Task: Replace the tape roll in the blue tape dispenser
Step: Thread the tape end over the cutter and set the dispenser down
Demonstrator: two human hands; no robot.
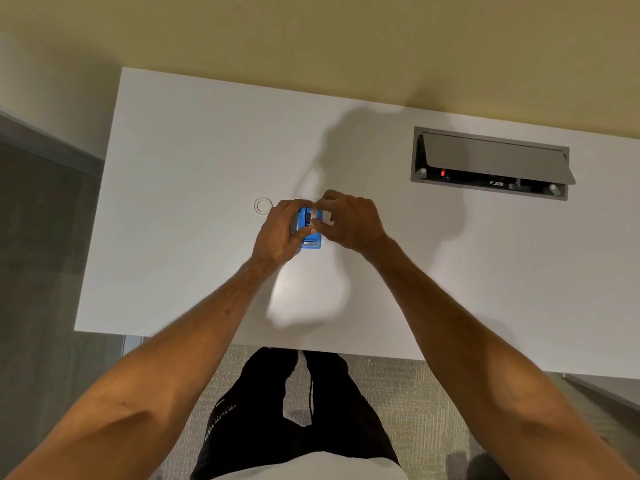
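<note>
The blue tape dispenser point(309, 237) stands on the white desk point(194, 258), its metal cutter end towards me. My left hand point(282, 232) grips the dispenser's left side, thumb across its top. My right hand point(351, 220) pinches a clear tape roll point(315, 216) that sits in the dispenser's open top; fingers hide most of the roll. A second clear tape ring point(263, 205) lies flat on the desk just left of my left hand.
A grey cable box point(491, 164) with its lid raised is set into the desk at the back right. The desk's near edge runs above my legs; its left edge meets grey floor. A yellow wall stands behind.
</note>
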